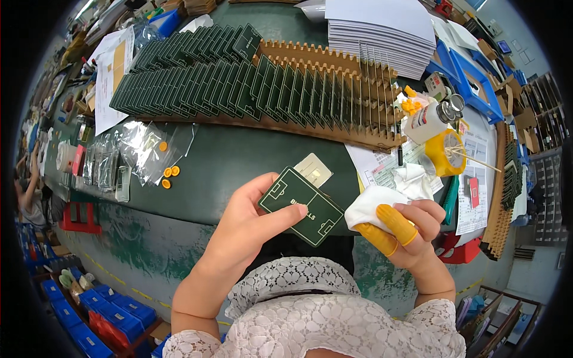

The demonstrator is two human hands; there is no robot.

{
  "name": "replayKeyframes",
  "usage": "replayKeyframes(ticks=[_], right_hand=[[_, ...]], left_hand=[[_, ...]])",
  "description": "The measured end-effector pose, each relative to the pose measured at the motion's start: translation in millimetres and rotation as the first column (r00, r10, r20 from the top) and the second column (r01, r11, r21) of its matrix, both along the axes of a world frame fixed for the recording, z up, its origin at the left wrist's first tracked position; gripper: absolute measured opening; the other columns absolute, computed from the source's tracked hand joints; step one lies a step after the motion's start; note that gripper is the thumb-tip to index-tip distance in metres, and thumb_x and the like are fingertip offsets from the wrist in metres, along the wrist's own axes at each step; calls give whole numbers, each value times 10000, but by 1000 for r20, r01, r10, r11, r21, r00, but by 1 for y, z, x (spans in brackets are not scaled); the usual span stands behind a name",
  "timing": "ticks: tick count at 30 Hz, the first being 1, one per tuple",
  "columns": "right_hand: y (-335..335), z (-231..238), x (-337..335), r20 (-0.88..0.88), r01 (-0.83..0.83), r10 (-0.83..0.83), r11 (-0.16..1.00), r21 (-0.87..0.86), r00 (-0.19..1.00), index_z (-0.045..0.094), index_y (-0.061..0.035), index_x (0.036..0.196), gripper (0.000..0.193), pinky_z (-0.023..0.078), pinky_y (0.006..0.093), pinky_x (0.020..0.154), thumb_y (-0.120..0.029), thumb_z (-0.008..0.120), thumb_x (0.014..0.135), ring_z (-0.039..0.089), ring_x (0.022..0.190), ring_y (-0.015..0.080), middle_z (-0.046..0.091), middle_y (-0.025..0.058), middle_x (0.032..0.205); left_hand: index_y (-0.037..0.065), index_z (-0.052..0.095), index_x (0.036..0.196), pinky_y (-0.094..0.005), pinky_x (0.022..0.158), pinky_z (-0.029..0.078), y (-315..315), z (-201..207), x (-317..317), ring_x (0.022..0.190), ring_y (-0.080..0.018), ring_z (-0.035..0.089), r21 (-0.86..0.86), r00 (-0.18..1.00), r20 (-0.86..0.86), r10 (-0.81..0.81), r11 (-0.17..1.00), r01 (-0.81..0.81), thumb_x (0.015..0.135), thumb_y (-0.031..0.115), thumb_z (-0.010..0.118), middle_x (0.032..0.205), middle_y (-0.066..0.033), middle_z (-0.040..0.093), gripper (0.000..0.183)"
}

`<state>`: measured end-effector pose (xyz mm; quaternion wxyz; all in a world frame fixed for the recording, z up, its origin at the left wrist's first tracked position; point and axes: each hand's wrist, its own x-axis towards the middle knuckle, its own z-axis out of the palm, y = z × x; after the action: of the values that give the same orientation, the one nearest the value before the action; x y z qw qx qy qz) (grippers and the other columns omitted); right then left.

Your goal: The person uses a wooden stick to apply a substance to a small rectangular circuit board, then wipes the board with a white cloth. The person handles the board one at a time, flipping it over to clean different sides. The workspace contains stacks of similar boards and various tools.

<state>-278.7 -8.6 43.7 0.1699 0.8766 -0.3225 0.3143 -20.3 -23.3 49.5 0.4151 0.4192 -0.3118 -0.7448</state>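
Observation:
Between the thumb and fingers of my left hand (249,225) is a dark green card (319,213) with rounded corners and pale line markings, held tilted near the table's front edge. My right hand (414,240), with yellow finger cots on two fingers, pinches a white cloth (371,204) just right of the card. Cloth and card look very close; I cannot tell whether they touch. A beige card (314,169) shows just behind the green one. Further back, many similar green cards (197,89) stand on edge in slotted wooden racks (358,138).
A white bottle (425,122) with a metal top stands at the right, beside a yellow tape roll (446,153) with sticks in it. Crumpled white cloth (413,181) lies on papers. Orange finger cots (167,179) and plastic bags (152,143) are at left. A paper stack (382,36) rises behind.

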Motion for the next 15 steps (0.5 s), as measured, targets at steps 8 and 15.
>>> replayKeyframes(ticks=[8,15], right_hand=[[-10,-3,4,28,15,-14,1000,-26,1000,676,-88,1071,519,438,298,746,-265,901,638,491,1023,212,574,3,1056],[-20,1,20,29,-15,16,999,-37,999,722,-101,900,317,439,352,777,-210,867,640,543,1060,195,569,-41,1027]], left_hand=[[-30,585,1187,-261,863,531,4,3,-7,955,-93,644,21,998,29,-55,998,55,885,34,678,1078,-58,673,322],[-6,605,1125,-231,817,522,5,5,-12,915,-59,627,33,991,68,-113,993,111,880,54,691,1018,-15,662,267]])
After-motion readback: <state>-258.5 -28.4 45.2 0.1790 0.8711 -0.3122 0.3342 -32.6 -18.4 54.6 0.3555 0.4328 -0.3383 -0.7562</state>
